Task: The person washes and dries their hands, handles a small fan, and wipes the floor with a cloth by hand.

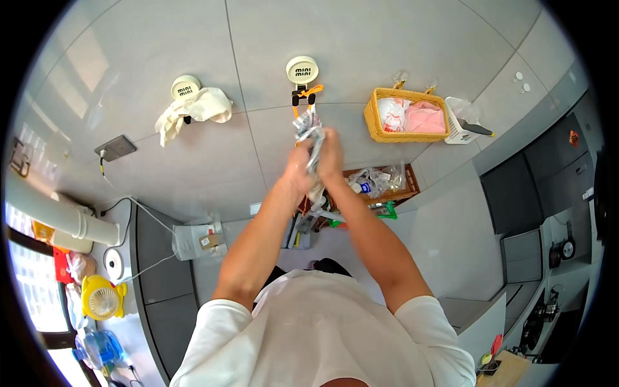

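Both my hands are raised together in front of the tiled wall. My left hand (298,169) is closed on a crumpled grey and white cloth (314,143). Pressed against the cloth's other side, my right hand (331,155) is closed on it too, its fingers partly blurred. The cloth's top reaches up to a black and orange clip (305,97), which hangs under a round cream hook (302,69) on the wall. A second round hook (186,87) is at the left, with a cream cloth (196,111) hanging from it.
A wicker basket (406,137) with bags hangs at the right, beside a white basket (459,132). Below my hands are a wooden box (412,184) with plastic bags and a white bin (187,242). A yellow fan (103,301) stands at the left; a socket (119,148) is on the wall.
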`<state>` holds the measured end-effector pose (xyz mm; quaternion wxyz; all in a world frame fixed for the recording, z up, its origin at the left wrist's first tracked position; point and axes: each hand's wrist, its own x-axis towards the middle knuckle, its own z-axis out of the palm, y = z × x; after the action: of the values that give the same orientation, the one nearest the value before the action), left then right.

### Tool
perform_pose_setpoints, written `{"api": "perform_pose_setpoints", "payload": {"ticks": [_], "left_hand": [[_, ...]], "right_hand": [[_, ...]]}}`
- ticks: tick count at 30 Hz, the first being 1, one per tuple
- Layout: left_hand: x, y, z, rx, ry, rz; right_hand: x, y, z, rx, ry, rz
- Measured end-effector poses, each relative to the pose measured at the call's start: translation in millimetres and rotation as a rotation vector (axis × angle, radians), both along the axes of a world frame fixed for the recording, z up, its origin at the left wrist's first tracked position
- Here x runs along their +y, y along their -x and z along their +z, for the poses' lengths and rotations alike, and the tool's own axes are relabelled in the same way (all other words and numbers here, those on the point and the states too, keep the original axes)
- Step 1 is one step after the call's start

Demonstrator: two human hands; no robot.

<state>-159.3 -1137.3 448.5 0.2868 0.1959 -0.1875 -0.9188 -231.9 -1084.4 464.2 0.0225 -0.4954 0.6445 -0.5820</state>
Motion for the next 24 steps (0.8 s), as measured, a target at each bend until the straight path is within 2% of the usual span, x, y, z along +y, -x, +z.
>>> {"api": "perform_pose_setpoints", "payload": {"ticks": [2,4,5,6,7,8,10,11,12,14,15,16,17,18,19,21,23,24], "left_hand": [[35.8,-14.8,46.5,-0.014,0.154,0.002],[28.4,-29.5,54.7,-0.035,0.184,-0.030],[28.5,-33.6,56.2,0.161,0.014,0.057],[30.6,-35.1,56.3,0.356,-0.164,0.149],[37.1,-27.9,64.2,0.409,-0.170,0.134],[28.6,-18.9,47.4,0.400,-0.173,0.142],[8.2,2.1,-3.6,0.564,-0.021,0.054],[14.6,9.0,3.9,0.466,-0.050,0.184],[22.2,17.2,8.4,0.341,-0.050,0.326],[30.7,23.2,17.2,0.191,-0.003,0.438],[35.0,23.7,22.9,0.105,0.089,0.494],[30.8,15.1,13.3,0.045,0.226,0.495],[26.4,8.1,4.4,-0.165,0.291,0.483],[24.5,-3.0,5.6,-0.380,0.341,0.471],[23.2,-16.5,-7.8,-0.466,0.487,0.471],[27.4,-59.0,-45.6,-0.625,0.674,0.475],[35.1,-120.6,-64.9,-0.797,0.564,0.523],[41.8,-153.4,-73.4,-0.844,0.488,0.567]], "right_hand": [[7.4,16.4,17.4,-0.443,-0.200,0.034],[-1.1,30.3,2.9,-0.900,0.105,0.364],[3.5,26.8,0.9,-1.162,0.169,0.445],[-13.2,30.1,-27.4,-1.341,0.195,0.577],[-29.9,34.0,-56.9,-1.526,0.208,0.691],[-20.9,26.5,-48.9,-1.538,0.202,0.692],[9.3,9.1,-15.0,-1.468,0.175,0.779],[4.7,28.2,-37.2,-1.451,0.111,0.748],[15.4,21.7,-7.7,-1.435,0.092,0.650],[0.5,35.7,-28.9,-1.549,0.197,0.827],[-4.5,40.2,-35.1,-1.521,0.202,0.915],[-1.0,40.7,-32.2,-1.241,0.072,0.812],[6.9,29.7,-34.6,-0.736,-0.138,0.449],[-4.1,41.7,-74.6,-0.318,-0.170,0.315],[20.4,21.7,-30.4,-0.294,-0.263,0.300],[28.7,-0.4,-46.8,0.211,-0.093,-0.002],[39.0,-31.6,-38.9,0.413,0.140,-0.081],[42.7,-54.4,-39.9,0.400,0.148,-0.017]]}}
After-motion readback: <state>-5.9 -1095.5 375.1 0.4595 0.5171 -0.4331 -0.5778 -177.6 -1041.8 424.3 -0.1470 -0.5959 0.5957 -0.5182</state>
